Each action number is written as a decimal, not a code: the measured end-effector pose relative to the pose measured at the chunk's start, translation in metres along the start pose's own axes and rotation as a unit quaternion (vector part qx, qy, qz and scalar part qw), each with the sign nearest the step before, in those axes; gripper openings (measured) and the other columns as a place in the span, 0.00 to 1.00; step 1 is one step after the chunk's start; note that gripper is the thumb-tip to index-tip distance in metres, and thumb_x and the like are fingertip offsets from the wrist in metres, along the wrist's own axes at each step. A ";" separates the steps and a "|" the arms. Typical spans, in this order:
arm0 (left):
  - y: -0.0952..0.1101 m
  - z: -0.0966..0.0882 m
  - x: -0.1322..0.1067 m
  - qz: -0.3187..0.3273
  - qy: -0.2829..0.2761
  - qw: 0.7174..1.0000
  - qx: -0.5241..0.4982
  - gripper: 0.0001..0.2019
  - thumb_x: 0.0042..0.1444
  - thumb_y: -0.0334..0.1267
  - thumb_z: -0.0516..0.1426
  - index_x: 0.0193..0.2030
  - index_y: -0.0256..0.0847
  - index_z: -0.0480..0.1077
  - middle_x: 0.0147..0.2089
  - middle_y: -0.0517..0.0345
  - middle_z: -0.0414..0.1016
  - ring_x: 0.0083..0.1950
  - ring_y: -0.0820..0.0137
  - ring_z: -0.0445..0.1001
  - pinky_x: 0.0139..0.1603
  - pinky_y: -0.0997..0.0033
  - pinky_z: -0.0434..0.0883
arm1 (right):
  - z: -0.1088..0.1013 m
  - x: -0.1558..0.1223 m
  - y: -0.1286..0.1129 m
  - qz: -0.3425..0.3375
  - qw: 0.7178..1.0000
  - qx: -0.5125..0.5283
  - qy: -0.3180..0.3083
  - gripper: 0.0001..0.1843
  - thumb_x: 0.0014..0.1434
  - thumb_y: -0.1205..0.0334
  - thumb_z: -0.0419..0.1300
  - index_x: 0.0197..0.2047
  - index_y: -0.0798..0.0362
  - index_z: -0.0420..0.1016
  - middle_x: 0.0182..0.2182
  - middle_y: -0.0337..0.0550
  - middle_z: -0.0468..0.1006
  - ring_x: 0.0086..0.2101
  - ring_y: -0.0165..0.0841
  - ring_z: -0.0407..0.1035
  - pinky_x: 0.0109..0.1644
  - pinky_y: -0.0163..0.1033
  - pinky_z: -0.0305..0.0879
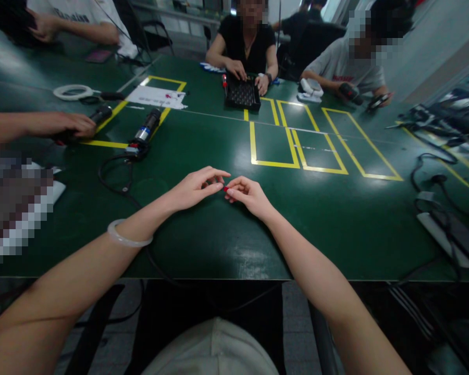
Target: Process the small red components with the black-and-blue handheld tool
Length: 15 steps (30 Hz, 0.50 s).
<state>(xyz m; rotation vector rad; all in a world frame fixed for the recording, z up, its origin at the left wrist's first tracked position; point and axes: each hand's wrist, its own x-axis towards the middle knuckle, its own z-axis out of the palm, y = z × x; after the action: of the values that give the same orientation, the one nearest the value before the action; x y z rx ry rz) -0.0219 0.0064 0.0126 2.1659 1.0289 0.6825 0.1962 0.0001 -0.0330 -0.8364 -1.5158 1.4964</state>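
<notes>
Over the near middle of the green table, my right hand pinches a small red piece between thumb and fingertips. The piece is too small for me to tell its kind. Just left of it, my left hand has its fingers apart, the index stretched out and the thumb tip close to the red piece. I cannot tell whether that thumb touches it. A pale bangle circles my left wrist.
A corded cylindrical tool lies to the left, near a co-worker's hand on a dark object. White paper bears small red bits. Across the table, a person works at a black tray. Yellow tape marks rectangles; cables run right.
</notes>
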 end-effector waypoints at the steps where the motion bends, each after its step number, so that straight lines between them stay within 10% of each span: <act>1: 0.001 0.000 0.000 0.020 0.006 1.000 0.011 0.22 0.65 0.50 0.56 0.60 0.40 0.72 0.53 0.48 0.73 0.48 0.65 0.74 0.46 0.68 0.72 | -0.001 0.000 -0.001 0.006 1.000 0.013 0.004 0.23 0.53 0.43 0.70 0.39 0.53 0.73 0.29 0.38 0.80 0.30 0.28 0.73 0.37 0.36 0.71; 15: 0.006 0.002 -0.003 0.072 0.021 0.993 0.091 0.15 0.67 0.47 0.56 0.46 0.37 0.76 0.43 0.51 0.76 0.42 0.66 0.75 0.45 0.69 0.69 | 0.001 -0.002 -0.007 0.031 0.998 0.048 -0.003 0.26 0.54 0.38 0.69 0.38 0.53 0.72 0.28 0.39 0.81 0.28 0.27 0.74 0.36 0.35 0.71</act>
<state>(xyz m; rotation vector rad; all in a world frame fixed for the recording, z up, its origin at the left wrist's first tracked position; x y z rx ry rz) -0.0191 0.0008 0.0150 2.4105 0.9975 0.7278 0.1962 -0.0024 -0.0267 -0.8305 -1.4221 1.6051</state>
